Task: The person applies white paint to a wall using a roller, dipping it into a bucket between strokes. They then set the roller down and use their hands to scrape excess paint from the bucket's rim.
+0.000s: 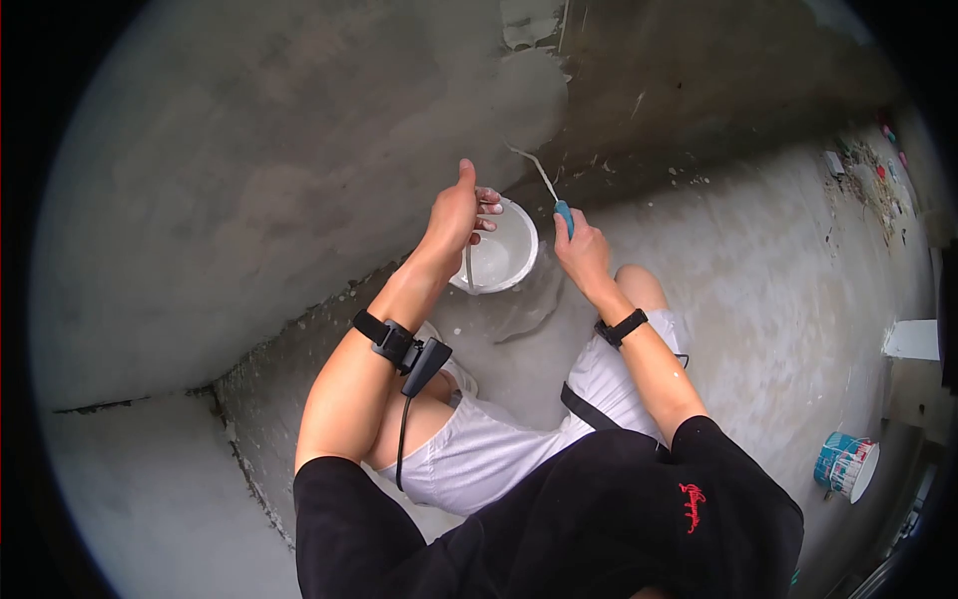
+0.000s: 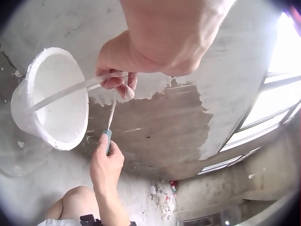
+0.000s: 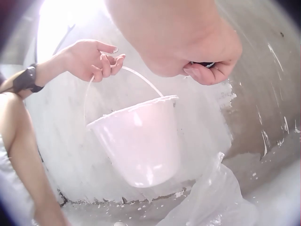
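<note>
My left hand carries a white plastic bucket by its thin handle, with fingers curled under the handle and the thumb sticking out. The bucket's rim is crusted with white, and white residue coats its inside. The fingertips have white smears. To the right of the bucket, my right hand grips the blue handle of a tool. A thin, bent, white-coated end of it reaches toward the wall; its kind cannot be told. In the right wrist view the right fist hides most of this tool.
Ahead stands a wall, partly pale, with a darker brown patch. A crumpled translucent plastic sheet lies below the bucket. A blue-and-white pail is at the right, and debris lies farther off along the floor.
</note>
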`<move>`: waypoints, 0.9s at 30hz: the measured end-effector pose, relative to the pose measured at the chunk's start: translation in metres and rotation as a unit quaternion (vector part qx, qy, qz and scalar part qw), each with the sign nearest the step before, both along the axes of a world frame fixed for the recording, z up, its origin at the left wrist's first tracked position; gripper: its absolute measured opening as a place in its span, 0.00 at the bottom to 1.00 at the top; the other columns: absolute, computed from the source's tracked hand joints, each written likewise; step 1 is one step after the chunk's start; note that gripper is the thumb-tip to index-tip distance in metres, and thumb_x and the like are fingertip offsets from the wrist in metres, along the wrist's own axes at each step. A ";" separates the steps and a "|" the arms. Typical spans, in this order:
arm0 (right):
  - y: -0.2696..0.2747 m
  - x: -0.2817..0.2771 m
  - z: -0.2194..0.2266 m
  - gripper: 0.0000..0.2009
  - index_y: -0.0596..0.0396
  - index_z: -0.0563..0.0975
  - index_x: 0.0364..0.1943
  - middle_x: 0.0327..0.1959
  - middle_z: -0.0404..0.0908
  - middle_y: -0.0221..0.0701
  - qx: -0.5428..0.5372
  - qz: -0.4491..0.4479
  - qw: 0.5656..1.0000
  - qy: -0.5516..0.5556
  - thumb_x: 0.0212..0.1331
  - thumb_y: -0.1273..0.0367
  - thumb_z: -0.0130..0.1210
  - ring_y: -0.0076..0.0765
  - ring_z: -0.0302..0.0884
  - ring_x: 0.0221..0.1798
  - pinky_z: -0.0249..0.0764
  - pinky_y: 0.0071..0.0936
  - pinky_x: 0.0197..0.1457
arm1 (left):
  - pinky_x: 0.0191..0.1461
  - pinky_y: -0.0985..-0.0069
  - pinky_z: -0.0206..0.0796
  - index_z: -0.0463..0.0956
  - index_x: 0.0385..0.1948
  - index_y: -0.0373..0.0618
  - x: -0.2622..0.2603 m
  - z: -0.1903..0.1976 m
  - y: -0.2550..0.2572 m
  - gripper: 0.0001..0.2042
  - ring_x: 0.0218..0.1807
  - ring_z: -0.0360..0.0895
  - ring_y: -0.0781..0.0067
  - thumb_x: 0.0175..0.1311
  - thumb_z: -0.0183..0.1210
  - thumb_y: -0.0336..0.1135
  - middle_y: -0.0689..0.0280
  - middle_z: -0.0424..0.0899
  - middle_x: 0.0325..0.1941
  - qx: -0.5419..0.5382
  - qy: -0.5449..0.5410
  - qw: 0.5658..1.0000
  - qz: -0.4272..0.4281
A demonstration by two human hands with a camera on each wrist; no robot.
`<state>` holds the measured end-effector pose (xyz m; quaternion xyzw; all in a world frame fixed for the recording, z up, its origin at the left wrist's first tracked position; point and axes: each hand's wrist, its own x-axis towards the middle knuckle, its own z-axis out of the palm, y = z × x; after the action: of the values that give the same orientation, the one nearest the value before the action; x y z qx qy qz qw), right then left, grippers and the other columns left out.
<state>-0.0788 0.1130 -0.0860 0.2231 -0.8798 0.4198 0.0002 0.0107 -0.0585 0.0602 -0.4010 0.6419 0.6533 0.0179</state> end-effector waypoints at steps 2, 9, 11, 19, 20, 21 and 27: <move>-0.002 -0.001 -0.003 0.16 0.54 0.77 0.43 0.26 0.81 0.52 0.003 0.011 1.000 -0.005 0.69 0.56 0.47 0.67 0.79 0.33 0.73 0.57 0.35 | 0.30 0.80 0.58 0.78 0.36 0.46 -0.001 0.001 -0.001 0.33 0.27 0.71 0.82 0.73 0.33 0.66 0.73 0.81 0.31 -0.002 -0.001 1.000 0.002; -0.014 -0.002 0.045 0.15 0.56 0.75 0.43 0.25 0.81 0.52 -0.096 -0.016 0.995 0.032 0.70 0.58 0.46 0.66 0.79 0.32 0.73 0.57 0.35 | 0.32 0.80 0.58 0.78 0.36 0.47 0.002 -0.001 0.003 0.32 0.27 0.70 0.82 0.73 0.33 0.65 0.74 0.81 0.31 -0.003 0.001 1.000 -0.004; -0.013 -0.002 0.042 0.15 0.56 0.75 0.43 0.25 0.81 0.51 -0.090 -0.012 0.995 0.035 0.70 0.58 0.46 0.66 0.79 0.31 0.74 0.57 0.34 | 0.32 0.80 0.58 0.78 0.36 0.47 0.003 0.000 0.002 0.32 0.27 0.70 0.82 0.74 0.33 0.65 0.74 0.81 0.31 -0.009 0.008 1.000 -0.005; -0.003 0.001 0.016 0.15 0.57 0.74 0.41 0.24 0.81 0.51 0.004 0.012 0.998 0.055 0.69 0.58 0.47 0.65 0.79 0.30 0.74 0.56 0.33 | 0.32 0.80 0.58 0.78 0.37 0.46 0.002 0.004 0.004 0.32 0.28 0.70 0.82 0.73 0.33 0.65 0.73 0.81 0.31 -0.006 0.011 1.000 -0.007; -0.003 0.002 0.019 0.15 0.57 0.74 0.41 0.24 0.81 0.51 0.008 0.012 0.999 0.051 0.69 0.58 0.47 0.65 0.79 0.30 0.74 0.56 0.33 | 0.32 0.80 0.58 0.78 0.37 0.46 0.003 0.002 0.005 0.32 0.28 0.70 0.82 0.73 0.33 0.65 0.73 0.81 0.31 -0.002 0.007 1.000 -0.008; -0.007 0.003 0.030 0.15 0.57 0.75 0.42 0.24 0.81 0.51 -0.029 0.003 0.998 0.057 0.69 0.59 0.47 0.65 0.79 0.30 0.74 0.56 0.33 | 0.32 0.80 0.58 0.78 0.37 0.46 0.002 0.004 0.006 0.32 0.28 0.70 0.82 0.73 0.33 0.65 0.73 0.81 0.32 0.004 0.004 1.000 -0.006; -0.014 0.003 0.022 0.15 0.58 0.75 0.42 0.24 0.81 0.51 -0.018 -0.009 0.998 0.063 0.69 0.59 0.48 0.65 0.79 0.30 0.74 0.54 0.32 | 0.33 0.80 0.58 0.78 0.37 0.45 0.004 0.009 0.009 0.32 0.28 0.70 0.82 0.74 0.33 0.64 0.72 0.81 0.32 0.026 0.012 1.000 -0.001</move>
<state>-0.0761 0.0989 -0.0635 0.2409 -0.8724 0.4206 0.0635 0.0148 -0.0493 0.0693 -0.3916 0.6252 0.6748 0.0214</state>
